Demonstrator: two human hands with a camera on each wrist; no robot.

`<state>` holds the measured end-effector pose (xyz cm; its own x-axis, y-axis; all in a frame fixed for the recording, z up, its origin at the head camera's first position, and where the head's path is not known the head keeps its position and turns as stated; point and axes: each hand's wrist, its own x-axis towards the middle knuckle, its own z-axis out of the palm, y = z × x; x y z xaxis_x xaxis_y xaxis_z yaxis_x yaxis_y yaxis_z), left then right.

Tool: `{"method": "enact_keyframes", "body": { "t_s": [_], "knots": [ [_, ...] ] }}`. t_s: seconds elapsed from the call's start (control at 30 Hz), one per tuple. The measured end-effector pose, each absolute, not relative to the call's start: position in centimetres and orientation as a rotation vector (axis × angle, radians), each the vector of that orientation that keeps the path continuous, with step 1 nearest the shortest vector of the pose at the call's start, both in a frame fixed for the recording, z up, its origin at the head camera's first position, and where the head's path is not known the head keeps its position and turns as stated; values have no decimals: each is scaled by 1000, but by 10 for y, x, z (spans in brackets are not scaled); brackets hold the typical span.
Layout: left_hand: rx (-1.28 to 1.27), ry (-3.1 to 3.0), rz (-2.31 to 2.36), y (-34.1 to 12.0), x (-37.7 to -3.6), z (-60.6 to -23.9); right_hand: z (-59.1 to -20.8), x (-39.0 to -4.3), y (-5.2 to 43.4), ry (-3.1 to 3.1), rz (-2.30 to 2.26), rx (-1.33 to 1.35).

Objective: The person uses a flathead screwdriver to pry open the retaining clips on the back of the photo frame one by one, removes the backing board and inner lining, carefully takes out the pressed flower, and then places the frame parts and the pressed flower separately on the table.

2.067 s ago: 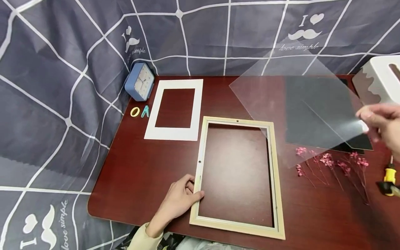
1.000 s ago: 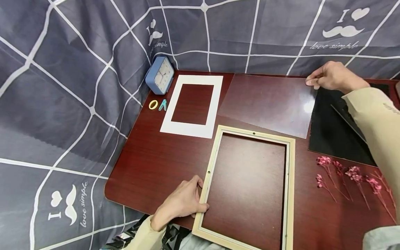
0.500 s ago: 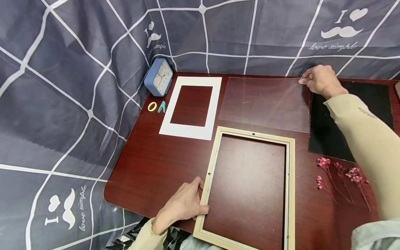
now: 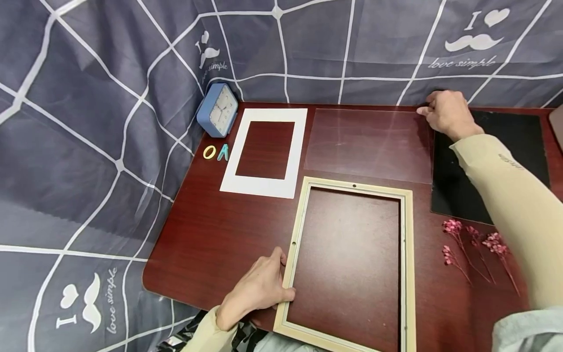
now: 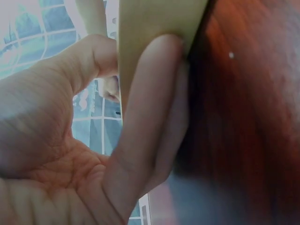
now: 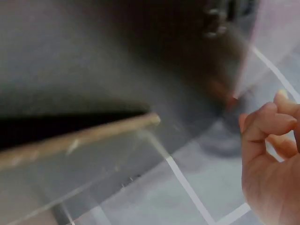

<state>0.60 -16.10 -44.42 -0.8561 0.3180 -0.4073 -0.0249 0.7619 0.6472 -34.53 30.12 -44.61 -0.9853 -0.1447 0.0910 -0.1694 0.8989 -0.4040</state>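
Note:
My left hand (image 4: 259,286) grips the left side of a pale wooden picture frame (image 4: 408,274) near its lower corner, the thumb over the inner edge. In the left wrist view, fingers (image 5: 150,103) lie along the frame's side (image 5: 150,21). At the back of the table, my right hand (image 4: 450,115) is at the top right corner of a clear plastic sheet (image 4: 369,146), which lies flat. Thumb and forefinger stand slightly apart there. The right wrist view shows the loosely bent fingers (image 6: 269,122) with nothing between them.
A white mat (image 4: 257,187) lies left of the sheet, near a blue clock (image 4: 217,110), a yellow ring (image 4: 209,152) and a teal letter-shaped piece (image 4: 223,152). Right are a black board (image 4: 462,181), partly under the right sleeve, and pink dried flowers (image 4: 494,243). A patterned curtain (image 4: 316,49) borders the table.
My right hand has brought the clear sheet from the air at the right, laid it behind the frame, and loosened its pinch. My left hand has stayed on the picture frame.

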Motion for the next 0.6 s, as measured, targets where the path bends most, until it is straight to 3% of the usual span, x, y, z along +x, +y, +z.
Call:
{"method": "enact_keyframes", "body": {
  "t_s": [0.33, 0.6],
  "knots": [
    [180, 2324, 993, -158, -10, -441, -388, -265, 303, -2748, 786, 75],
    [187, 2337, 1032, -161, -14, -443, -392, -187, 299, -2684, 925, -26]
  ]
}}
